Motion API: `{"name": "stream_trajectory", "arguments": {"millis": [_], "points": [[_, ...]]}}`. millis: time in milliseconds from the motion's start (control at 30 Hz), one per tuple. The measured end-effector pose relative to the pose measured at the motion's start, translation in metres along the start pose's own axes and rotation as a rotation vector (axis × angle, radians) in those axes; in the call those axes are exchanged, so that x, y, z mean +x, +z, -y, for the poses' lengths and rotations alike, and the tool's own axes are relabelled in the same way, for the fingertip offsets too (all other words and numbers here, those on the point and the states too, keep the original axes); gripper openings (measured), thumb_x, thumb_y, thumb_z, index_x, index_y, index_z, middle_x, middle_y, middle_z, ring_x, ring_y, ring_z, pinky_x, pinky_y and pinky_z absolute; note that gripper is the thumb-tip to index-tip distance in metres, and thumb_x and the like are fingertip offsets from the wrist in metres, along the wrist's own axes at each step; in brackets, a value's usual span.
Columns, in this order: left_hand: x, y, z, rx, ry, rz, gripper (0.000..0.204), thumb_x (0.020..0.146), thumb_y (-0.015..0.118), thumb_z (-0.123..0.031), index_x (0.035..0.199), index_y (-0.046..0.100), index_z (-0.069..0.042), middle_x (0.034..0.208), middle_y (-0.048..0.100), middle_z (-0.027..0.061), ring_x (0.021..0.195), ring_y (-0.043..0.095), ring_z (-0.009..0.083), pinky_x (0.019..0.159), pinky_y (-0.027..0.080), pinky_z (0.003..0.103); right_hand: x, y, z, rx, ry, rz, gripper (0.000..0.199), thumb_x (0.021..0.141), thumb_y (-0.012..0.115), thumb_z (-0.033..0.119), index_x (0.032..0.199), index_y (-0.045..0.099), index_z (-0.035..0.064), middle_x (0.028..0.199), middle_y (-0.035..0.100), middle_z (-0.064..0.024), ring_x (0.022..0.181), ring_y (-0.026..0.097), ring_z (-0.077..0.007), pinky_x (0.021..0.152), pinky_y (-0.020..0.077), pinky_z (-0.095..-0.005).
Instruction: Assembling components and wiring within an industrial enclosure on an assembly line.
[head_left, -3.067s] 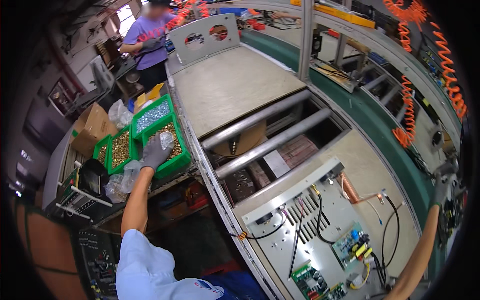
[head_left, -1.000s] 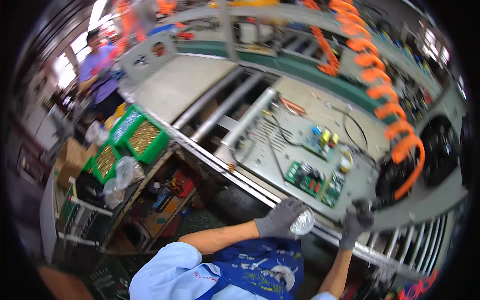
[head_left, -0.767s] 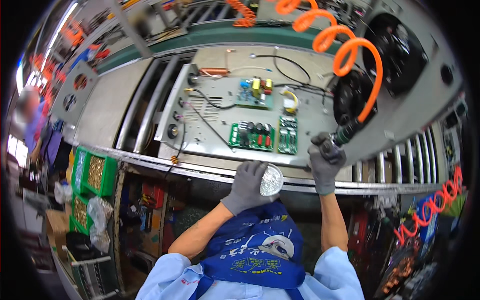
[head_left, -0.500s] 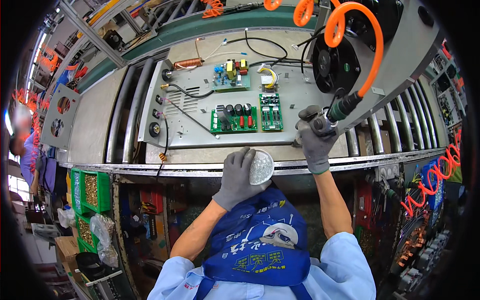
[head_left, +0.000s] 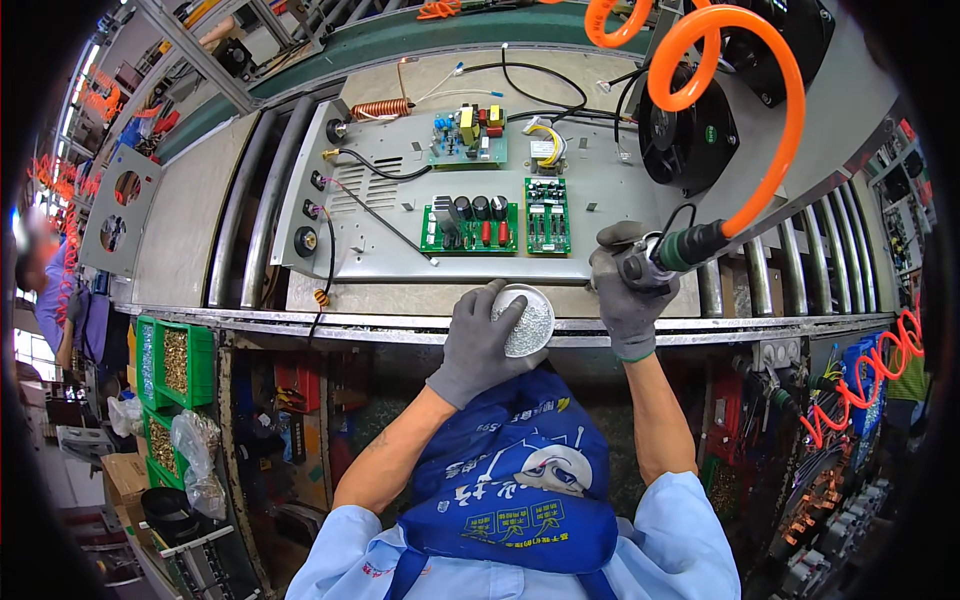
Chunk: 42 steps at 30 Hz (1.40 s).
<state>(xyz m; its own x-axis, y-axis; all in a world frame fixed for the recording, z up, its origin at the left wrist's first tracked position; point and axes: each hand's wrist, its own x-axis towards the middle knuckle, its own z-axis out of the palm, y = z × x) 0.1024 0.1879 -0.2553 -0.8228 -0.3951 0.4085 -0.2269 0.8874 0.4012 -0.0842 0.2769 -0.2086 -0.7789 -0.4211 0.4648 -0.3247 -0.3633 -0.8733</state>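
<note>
My left hand [head_left: 482, 342], in a grey glove, holds a round white dish [head_left: 548, 297] at the bench's front edge. Small silvery pieces, too small to name, fill the dish, and one fingertip reaches in over them. My gloved right hand [head_left: 630, 300] is closed around a metal air tool [head_left: 640, 268] with a dark green hose fitting; its working tip is hidden. Beyond both hands lies a grey metal chassis [head_left: 380, 262]. Mounted on it are a green circuit board [head_left: 468, 238] with capacitors, a narrower green board [head_left: 546, 215] and a pale board [head_left: 470, 150] with yellow parts.
An orange coiled hose [head_left: 790, 110] arcs down to the tool. Black fans [head_left: 690, 140] sit on an upright panel at the right. Metal rollers [head_left: 232, 220] flank the chassis. Green bins [head_left: 186, 365] of small brass-coloured parts stand lower left. Another person [head_left: 75, 320] is at far left.
The dish has shifted slightly right, and a left fingertip now dips into it. My right hand and the air tool have moved a little lower, the tool tilting flatter.
</note>
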Motion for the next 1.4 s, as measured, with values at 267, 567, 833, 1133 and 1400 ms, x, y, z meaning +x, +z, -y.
{"name": "stream_trajectory", "arguments": {"millis": [267,567,833,1133,1400], "points": [[-0.002,0.002,0.004,-0.034,-0.016,-0.057,0.08,0.062,0.086,-0.046,0.121,0.057,0.0,0.126,0.054,0.0234,0.113,0.053,0.042,0.097,0.046,0.051,-0.006,0.017,0.041,0.234,0.272,0.06,0.024,0.073,0.069,-0.011,0.095,0.066,-0.0005,0.085,0.068,-0.0044,0.073,0.064,-0.0094,0.067,0.0526,-0.0252],[-0.005,0.002,0.01,-0.084,0.013,-0.095,0.079,0.062,0.087,-0.044,0.117,0.054,0.002,0.126,0.055,0.0241,0.111,0.056,0.0415,0.094,0.049,0.049,-0.014,0.058,0.02,0.193,0.261,0.184,0.031,0.075,0.066,-0.014,0.103,0.064,0.0,0.096,0.069,-0.0076,0.086,0.065,-0.0127,0.079,0.0531,-0.0269],[-0.005,0.003,0.013,-0.111,0.028,-0.098,0.075,0.062,0.087,-0.045,0.111,0.057,0.003,0.126,0.056,0.0249,0.11,0.058,0.0411,0.094,0.05,0.049,-0.018,0.063,0.005,0.058,0.221,0.201,0.028,0.077,0.066,-0.011,0.102,0.064,0.0001,0.096,0.069,-0.0057,0.087,0.065,-0.0118,0.078,0.0536,-0.0272],[-0.007,0.001,0.013,-0.085,0.046,-0.1,0.069,0.065,0.085,-0.048,0.115,0.062,-0.007,0.129,0.055,0.0248,0.111,0.056,0.0422,0.094,0.049,0.051,-0.011,0.063,0.009,0.134,0.204,0.202,0.02,0.076,0.067,-0.009,0.093,0.066,0.0006,0.085,0.067,-0.0033,0.074,0.062,-0.0097,0.068,0.0515,-0.0254],[-0.01,-0.001,0.009,-0.049,0.006,-0.009,0.064,0.069,0.081,-0.05,0.122,0.068,-0.015,0.135,0.052,0.0244,0.117,0.052,0.0412,0.097,0.046,0.05,0.025,0.047,0.046,0.21,0.178,-0.019,0.022,0.077,0.063,-0.01,0.098,0.063,-0.0031,0.074,0.065,-0.008,0.056,0.058,-0.0112,0.047,0.0455,-0.0241]]}}
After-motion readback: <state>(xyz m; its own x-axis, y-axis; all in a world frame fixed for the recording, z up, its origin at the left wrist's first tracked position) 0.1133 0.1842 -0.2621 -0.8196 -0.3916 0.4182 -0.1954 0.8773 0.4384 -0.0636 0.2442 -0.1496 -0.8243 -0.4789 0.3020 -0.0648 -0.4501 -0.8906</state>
